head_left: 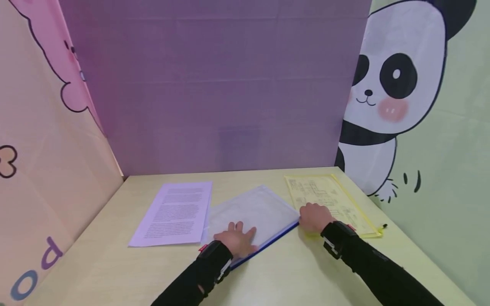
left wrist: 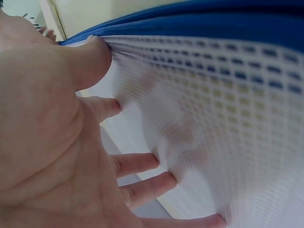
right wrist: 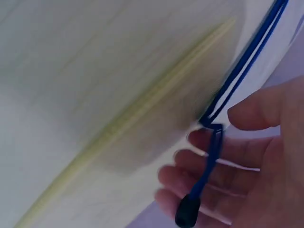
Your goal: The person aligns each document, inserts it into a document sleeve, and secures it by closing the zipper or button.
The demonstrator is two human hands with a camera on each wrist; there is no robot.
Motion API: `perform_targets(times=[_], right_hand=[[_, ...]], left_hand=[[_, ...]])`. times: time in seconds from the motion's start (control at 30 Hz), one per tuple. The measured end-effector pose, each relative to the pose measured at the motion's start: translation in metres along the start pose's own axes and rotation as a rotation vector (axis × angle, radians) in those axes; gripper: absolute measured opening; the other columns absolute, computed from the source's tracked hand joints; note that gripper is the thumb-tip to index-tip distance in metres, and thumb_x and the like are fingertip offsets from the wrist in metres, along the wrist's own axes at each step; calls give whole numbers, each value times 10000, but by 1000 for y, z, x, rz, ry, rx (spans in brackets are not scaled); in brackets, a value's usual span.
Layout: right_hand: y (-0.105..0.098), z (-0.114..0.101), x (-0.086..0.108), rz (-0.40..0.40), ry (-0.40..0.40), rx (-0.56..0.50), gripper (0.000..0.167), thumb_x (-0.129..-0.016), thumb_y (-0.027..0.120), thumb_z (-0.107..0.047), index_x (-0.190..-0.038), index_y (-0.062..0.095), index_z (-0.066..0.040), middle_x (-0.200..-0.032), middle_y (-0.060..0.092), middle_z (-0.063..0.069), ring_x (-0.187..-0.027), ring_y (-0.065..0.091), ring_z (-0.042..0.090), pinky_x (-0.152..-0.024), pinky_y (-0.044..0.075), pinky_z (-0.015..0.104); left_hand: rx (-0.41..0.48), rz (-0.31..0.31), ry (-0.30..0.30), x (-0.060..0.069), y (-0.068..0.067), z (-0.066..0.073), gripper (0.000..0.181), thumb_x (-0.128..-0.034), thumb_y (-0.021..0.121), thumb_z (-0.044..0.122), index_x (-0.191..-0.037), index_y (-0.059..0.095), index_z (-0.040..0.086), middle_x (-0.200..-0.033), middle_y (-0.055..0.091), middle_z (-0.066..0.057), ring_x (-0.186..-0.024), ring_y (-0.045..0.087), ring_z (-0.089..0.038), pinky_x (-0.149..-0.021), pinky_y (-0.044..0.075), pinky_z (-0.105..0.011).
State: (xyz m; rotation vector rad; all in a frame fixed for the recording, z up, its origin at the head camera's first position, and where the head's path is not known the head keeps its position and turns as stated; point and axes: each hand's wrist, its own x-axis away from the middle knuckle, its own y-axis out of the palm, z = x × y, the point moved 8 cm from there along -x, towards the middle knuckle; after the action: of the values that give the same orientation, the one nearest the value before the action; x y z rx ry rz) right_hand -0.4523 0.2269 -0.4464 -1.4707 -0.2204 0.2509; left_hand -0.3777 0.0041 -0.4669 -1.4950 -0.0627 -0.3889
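A white mesh zip pouch with a blue zipper lies slanted on the table. My left hand rests on it with spread fingers, its thumb beside the zipper edge. At the pouch's right corner is my right hand, its fingers loosely bent. In the right wrist view, the thumb stands apart from those fingers. A blue zip-pull cord with a black end hangs across in front of them, with no visible pinch on it.
Left of the pouch lie printed sheets, close against its left edge. Behind the right hand is a yellow zip pouch with drawings showing through. A purple panel stands at the table's back edge, with patterned walls on both sides.
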Motion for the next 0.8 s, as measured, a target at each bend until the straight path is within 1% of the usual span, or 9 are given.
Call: perform_targets(times=[0.13, 0.2, 0.3, 0.37, 0.43, 0.53, 0.63, 0.73, 0.8], right_hand=[[-14, -36, 4, 126, -59, 60, 210, -938, 636, -192, -841, 655, -7, -817, 591, 142, -779, 559, 332, -718, 521, 519], [-19, -57, 8, 156, -83, 40, 227, -948, 633, -195, -855, 657, 10, -820, 580, 144, -781, 560, 331, -712, 526, 517], [-20, -91, 13, 148, -124, -38, 251, -965, 634, -212, -865, 650, 17, -819, 561, 126, -767, 567, 302, -688, 543, 500], [-18, -111, 16, 116, -157, -85, 260, -968, 649, -233, -872, 654, 9, -825, 558, 111, -769, 570, 285, -670, 550, 488], [-12, -127, 19, 74, -178, -101, 262, -966, 660, -251, -875, 660, -6, -833, 556, 97, -782, 560, 272, -671, 547, 471], [-5, -139, 23, 18, -173, -98, 257, -973, 657, -270, -894, 681, -26, -858, 556, 88, -817, 529, 268, -689, 530, 451], [-2, -143, 25, -17, -145, -92, 292, -987, 645, -306, -903, 699, -32, -876, 556, 95, -836, 511, 271, -716, 523, 448], [-3, -143, 25, -14, -121, -50, 401, -999, 624, -386, -876, 702, -13, -873, 584, 131, -839, 535, 288, -746, 539, 462], [-4, -143, 24, -8, -110, -19, 482, -1001, 608, -445, -853, 704, 4, -870, 605, 157, -838, 557, 300, -765, 548, 470]], left_hand=[[-8, 2, -5, 0, 0, -1, 626, -973, 555, 597, -1548, 411, 396, -1615, 329, -60, -1474, 297, -313, -952, 443, -706], [-7, 3, -8, -1, 0, -1, 624, -973, 554, 599, -1547, 413, 401, -1618, 331, -59, -1479, 296, -313, -956, 441, -706], [-1, 0, -14, -2, 1, 0, 615, -974, 551, 601, -1543, 419, 407, -1618, 339, -60, -1484, 295, -314, -971, 426, -712], [1, 2, -20, -2, 0, -2, 610, -974, 543, 609, -1539, 423, 413, -1617, 344, -58, -1486, 296, -312, -975, 420, -717], [6, 2, -23, -2, 0, -2, 609, -973, 537, 617, -1538, 423, 418, -1619, 342, -54, -1490, 293, -306, -978, 415, -721], [15, 4, -27, -2, 1, -2, 614, -970, 531, 629, -1538, 419, 426, -1621, 343, -49, -1491, 294, -297, -982, 410, -720], [-5, 21, -23, -1, 3, -3, 627, -970, 529, 632, -1545, 414, 410, -1592, 382, -44, -1453, 338, -279, -968, 431, -695], [-41, 73, -4, 0, 2, -3, 662, -963, 544, 634, -1535, 455, 313, -1505, 463, -52, -1349, 419, -260, -916, 478, -636], [-57, 101, 13, 0, 1, -4, 698, -960, 545, 639, -1522, 474, 233, -1464, 489, -60, -1300, 439, -250, -893, 489, -600]])
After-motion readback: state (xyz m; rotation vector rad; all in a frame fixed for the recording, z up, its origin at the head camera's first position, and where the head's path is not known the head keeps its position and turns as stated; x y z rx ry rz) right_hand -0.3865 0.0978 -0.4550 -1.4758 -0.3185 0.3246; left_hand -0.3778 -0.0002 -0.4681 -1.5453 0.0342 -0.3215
